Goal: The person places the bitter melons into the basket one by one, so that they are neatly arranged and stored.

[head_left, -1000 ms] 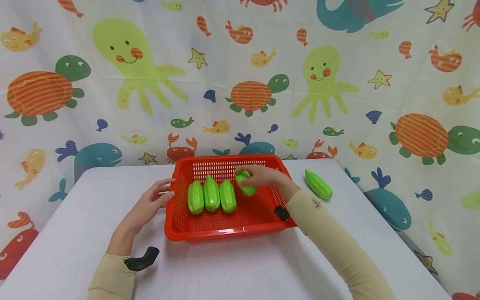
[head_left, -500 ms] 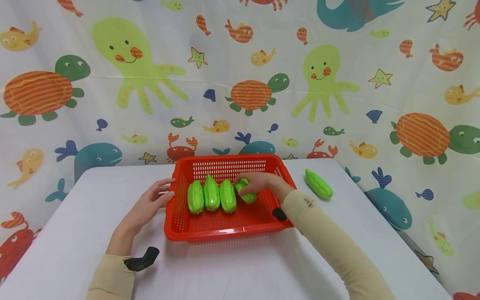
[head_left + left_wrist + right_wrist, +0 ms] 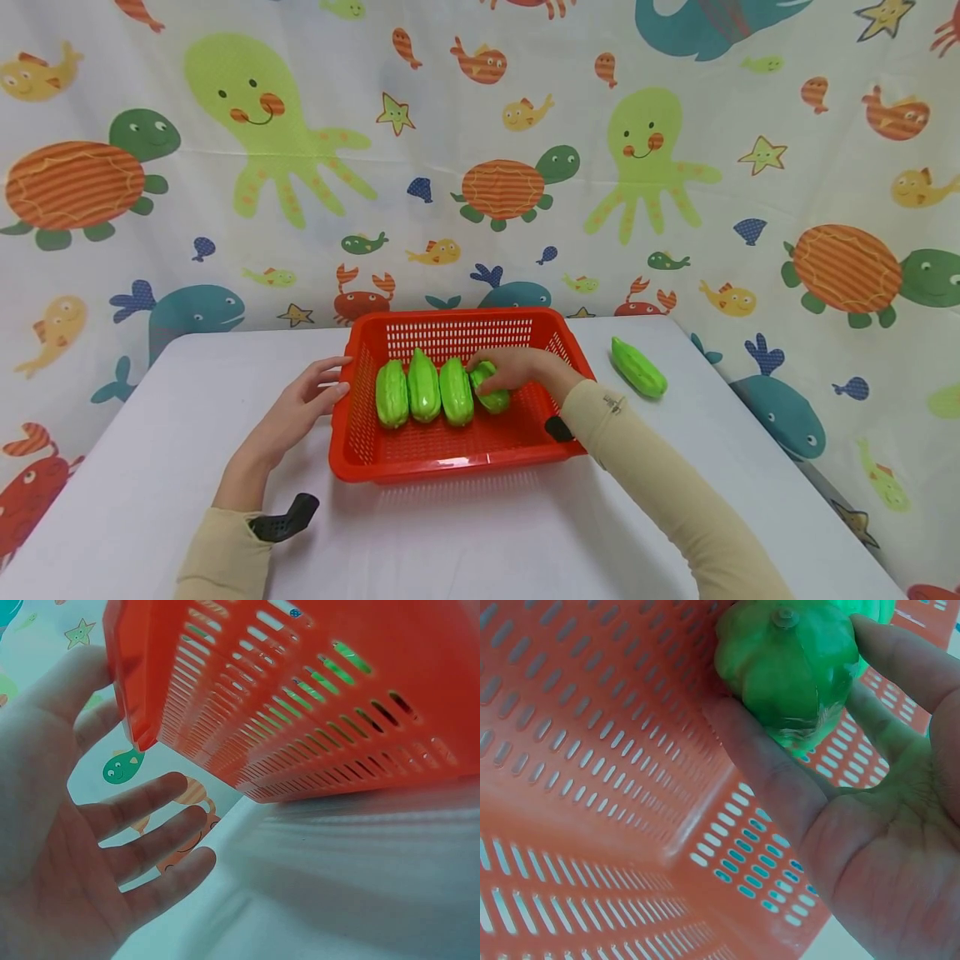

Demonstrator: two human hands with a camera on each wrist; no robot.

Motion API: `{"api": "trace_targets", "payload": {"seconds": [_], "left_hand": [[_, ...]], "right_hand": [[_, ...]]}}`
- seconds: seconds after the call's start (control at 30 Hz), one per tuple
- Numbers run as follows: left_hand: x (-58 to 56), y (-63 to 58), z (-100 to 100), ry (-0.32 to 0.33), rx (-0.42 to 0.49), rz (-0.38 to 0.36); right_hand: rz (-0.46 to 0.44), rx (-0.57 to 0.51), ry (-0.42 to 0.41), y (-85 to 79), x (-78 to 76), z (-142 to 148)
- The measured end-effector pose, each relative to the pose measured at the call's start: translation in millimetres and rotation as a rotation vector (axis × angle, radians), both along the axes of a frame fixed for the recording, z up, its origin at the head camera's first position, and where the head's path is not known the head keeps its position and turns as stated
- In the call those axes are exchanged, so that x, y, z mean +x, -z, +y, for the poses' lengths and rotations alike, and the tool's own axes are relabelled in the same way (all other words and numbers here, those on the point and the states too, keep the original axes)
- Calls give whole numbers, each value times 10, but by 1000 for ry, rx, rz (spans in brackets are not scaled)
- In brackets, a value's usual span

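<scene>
A red slotted plastic basket stands on the white table. Three glossy green ribbed gourds lie side by side in its left half. To their right, my right hand holds another green gourd low over the basket floor. In the right wrist view that gourd sits between thumb and fingers, stub end toward the camera. My left hand is at the basket's left rim with its fingers spread. From the left wrist, the hand shows its upper digits at the rim, the other fingers loose in the air.
One more green gourd lies on the table, right of the basket. A curtain printed with sea animals hangs behind the table's back edge. The basket's right half shows bare red floor.
My right hand has lowered the gourd toward the basket floor, beside the row of three, moving it slightly toward me. The left hand has stayed at the rim.
</scene>
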State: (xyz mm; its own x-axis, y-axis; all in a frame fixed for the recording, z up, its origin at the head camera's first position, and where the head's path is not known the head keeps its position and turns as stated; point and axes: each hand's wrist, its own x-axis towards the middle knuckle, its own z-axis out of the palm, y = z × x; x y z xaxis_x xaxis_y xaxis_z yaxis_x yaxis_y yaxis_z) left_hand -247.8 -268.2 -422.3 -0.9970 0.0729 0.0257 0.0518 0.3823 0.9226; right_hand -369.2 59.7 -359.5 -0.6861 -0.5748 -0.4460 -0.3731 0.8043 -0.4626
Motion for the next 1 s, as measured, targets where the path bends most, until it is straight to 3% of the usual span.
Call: {"api": "trace_targets", "payload": {"seconds": [0.43,1.0], "left_hand": [[-13,5,-2,3,-9,-3],[-29,0,-6,6,-7,6]], "right_hand": [[43,-21,3,38,-9,-3],[-9,-32,20,-7,3,14]]}}
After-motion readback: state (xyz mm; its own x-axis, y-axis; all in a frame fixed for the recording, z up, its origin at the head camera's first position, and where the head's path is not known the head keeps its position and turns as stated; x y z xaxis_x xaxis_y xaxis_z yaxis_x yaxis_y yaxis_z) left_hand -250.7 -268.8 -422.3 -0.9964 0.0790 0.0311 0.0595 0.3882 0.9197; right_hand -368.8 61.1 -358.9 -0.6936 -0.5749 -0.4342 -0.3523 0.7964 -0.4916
